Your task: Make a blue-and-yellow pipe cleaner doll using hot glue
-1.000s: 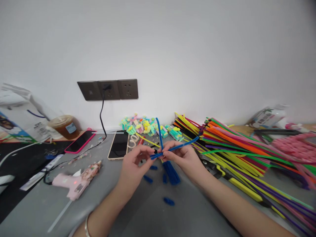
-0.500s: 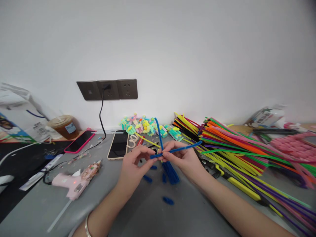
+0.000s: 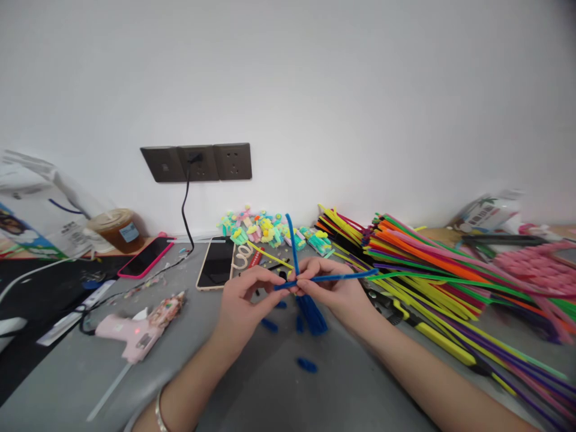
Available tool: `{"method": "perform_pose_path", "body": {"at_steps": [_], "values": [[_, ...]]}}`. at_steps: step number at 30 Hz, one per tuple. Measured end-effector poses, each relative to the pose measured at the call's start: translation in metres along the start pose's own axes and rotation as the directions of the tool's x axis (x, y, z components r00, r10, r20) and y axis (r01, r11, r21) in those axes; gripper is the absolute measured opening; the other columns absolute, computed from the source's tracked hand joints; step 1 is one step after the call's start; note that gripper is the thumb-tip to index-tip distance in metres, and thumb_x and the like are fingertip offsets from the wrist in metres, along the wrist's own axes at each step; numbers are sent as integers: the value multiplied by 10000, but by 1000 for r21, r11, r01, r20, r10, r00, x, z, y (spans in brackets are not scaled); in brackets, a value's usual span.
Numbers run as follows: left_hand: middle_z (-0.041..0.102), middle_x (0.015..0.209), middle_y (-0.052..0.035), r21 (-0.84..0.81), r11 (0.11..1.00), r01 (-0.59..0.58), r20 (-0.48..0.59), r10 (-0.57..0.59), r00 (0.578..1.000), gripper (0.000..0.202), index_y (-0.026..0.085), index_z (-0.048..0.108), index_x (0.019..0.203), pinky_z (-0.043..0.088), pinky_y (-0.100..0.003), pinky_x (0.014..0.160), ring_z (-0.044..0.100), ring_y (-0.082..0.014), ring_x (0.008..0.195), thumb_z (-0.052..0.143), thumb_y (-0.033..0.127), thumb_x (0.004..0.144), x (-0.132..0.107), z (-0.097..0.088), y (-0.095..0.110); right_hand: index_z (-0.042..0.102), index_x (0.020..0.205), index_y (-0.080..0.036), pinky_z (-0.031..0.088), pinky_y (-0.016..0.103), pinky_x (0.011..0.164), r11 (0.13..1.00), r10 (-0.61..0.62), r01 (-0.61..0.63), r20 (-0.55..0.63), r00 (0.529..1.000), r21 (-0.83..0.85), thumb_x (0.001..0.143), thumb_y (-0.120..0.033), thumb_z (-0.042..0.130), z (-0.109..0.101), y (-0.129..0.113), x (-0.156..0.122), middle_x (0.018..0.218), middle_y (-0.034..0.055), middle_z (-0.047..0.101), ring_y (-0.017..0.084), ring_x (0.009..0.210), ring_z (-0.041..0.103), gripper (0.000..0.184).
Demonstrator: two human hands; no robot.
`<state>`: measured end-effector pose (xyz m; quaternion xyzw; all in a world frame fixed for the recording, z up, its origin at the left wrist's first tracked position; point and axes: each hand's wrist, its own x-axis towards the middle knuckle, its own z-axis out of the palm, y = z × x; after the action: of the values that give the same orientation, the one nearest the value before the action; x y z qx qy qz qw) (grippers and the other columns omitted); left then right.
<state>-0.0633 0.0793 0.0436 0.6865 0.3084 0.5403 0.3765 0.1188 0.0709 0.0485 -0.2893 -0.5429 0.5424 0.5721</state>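
Observation:
Both hands meet over the middle of the grey table, pinching a blue pipe cleaner (image 3: 335,277). One length of it points up and another sticks out to the right; a short end lies at the left fingertips. My left hand (image 3: 247,297) is closed on that short end with thumb and forefinger. Close beside it, my right hand (image 3: 335,288) pinches the spot where the lengths meet. Beneath the hands lies a bundle of blue pipe cleaner pieces (image 3: 314,318), partly covered by the fingers. A small blue piece (image 3: 307,365) rests nearer to me, with several others around.
A pink glue gun (image 3: 132,333) lies at left, near two phones, one in a pink case (image 3: 146,258). A drink cup (image 3: 117,231) stands behind. Colourful pipe cleaners (image 3: 418,264) and yellow-handled pliers (image 3: 443,342) fill the right. Small pastel crafts (image 3: 261,231) lie by the wall.
The blue length on the right has swung slightly down and reaches further right. The upright length has shifted a little right. Both hands keep their pinch in nearly the same place.

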Motion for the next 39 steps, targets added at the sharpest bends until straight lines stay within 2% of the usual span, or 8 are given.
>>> {"method": "perform_pose_path", "body": {"at_steps": [5, 14, 21, 27, 30, 34, 36, 39], "values": [[740, 740, -35, -73, 997, 0, -11, 0, 1000, 46, 178, 743, 770, 582, -236, 650, 692, -155, 700, 770, 171, 733, 2, 1, 6, 663, 713, -165, 603, 250, 633, 999, -12, 12, -12, 1000, -44, 771, -282, 797, 0, -2, -1, 807, 29, 688, 127, 650, 698, 187], [733, 691, -41, -39, 980, 195, -4, -195, 981, 136, 166, 723, 696, 549, -242, 591, 662, -159, 635, 769, 289, 732, 7, -4, 13, 659, 783, -169, 576, 280, 650, 977, 46, -26, 94, 995, -211, 755, -343, 808, -11, -12, 2, 770, 42, 700, 177, 704, 709, 230], [716, 660, -27, -24, 975, 219, 26, -219, 975, 87, 162, 727, 700, 489, -201, 553, 609, -122, 585, 747, 239, 737, 8, -5, 15, 703, 840, -170, 533, 264, 756, 913, -36, 134, 251, 967, -385, 841, -235, 730, -19, -23, 3, 853, 39, 656, 151, 799, 643, 70], [741, 693, -52, -64, 964, 259, 96, -252, 963, 156, 157, 732, 704, 545, -241, 609, 659, -156, 628, 766, 305, 738, 7, -6, 15, 695, 829, -165, 520, 273, 760, 882, -26, 181, 338, 941, -435, 899, -263, 662, -19, -31, 3, 842, 39, 628, 153, 796, 615, 125], [743, 692, -55, -67, 957, 281, 138, -270, 953, 194, 159, 734, 701, 555, -258, 621, 668, -166, 635, 770, 346, 739, 7, -6, 16, 683, 842, -162, 514, 284, 781, 902, 44, 119, 364, 931, -415, 913, -290, 646, -20, -31, 2, 863, 48, 639, 161, 820, 617, 151], [743, 683, -49, -74, 957, 280, 221, -258, 940, 167, 167, 743, 695, 543, -258, 639, 668, -165, 650, 768, 325, 746, 7, -6, 18, 642, 868, -156, 521, 259, 723, 953, 209, -93, 408, 889, -287, 908, -298, 651, -22, -31, -2, 881, 39, 623, 139, 770, 633, 147], [743, 682, -54, -75, 953, 292, 272, -262, 926, 177, 167, 746, 690, 533, -264, 636, 662, -169, 648, 773, 334, 745, 7, -7, 19, 618, 873, -157, 524, 242, 668, 946, 313, -235, 443, 840, -223, 897, -326, 663, -22, -31, -4, 843, 26, 619, 122, 706, 632, 177], [735, 669, -63, -101, 934, 342, 347, -289, 892, 240, 159, 751, 678, 519, -271, 617, 649, -170, 620, 792, 390, 725, 5, -7, 21, 583, 883, -164, 524, 221, 609, 896, 433, -415, 517, 739, -158, 888, -364, 671, -21, -33, -6, 749, 3, 630, 106, 622, 630, 218]]}}
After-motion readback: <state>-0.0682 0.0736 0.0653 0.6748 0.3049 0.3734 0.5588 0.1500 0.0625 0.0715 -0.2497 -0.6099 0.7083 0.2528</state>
